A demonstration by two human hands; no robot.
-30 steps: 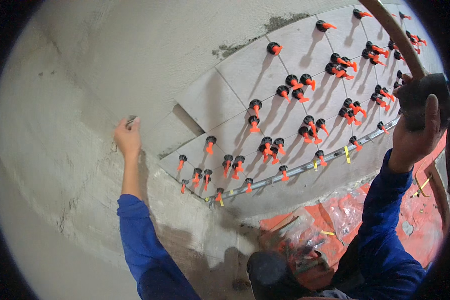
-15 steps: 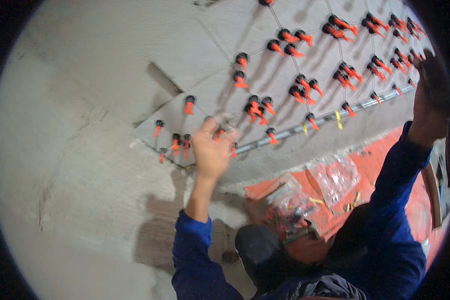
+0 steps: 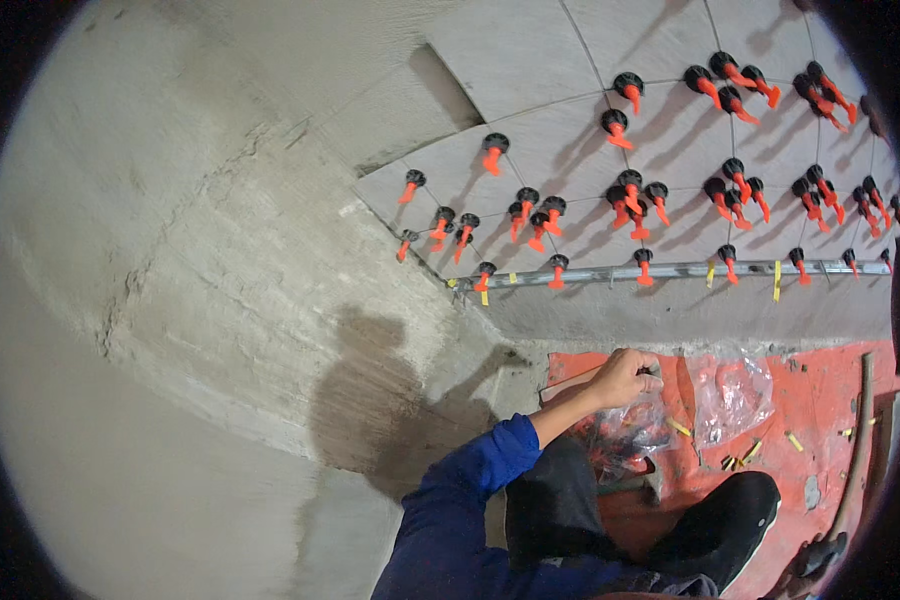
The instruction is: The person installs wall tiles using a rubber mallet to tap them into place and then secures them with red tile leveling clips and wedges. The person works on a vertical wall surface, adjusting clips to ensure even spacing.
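Curling above a crumpled clear plastic bag (image 3: 652, 425) of red and dark pieces (image 3: 610, 448) on orange-red sheeting (image 3: 815, 395), the left hand (image 3: 625, 378) hides any grip; the right hand (image 3: 798, 575) clasps a black-headed, curved wooden-handled tool (image 3: 856, 440).

Dressed in a rumpled dark-blue fabric sleeve (image 3: 460, 480), bunched behind the bare left fingers (image 3: 648, 384), and black cloth trousers (image 3: 555, 505), small white mark included, below those fingers.
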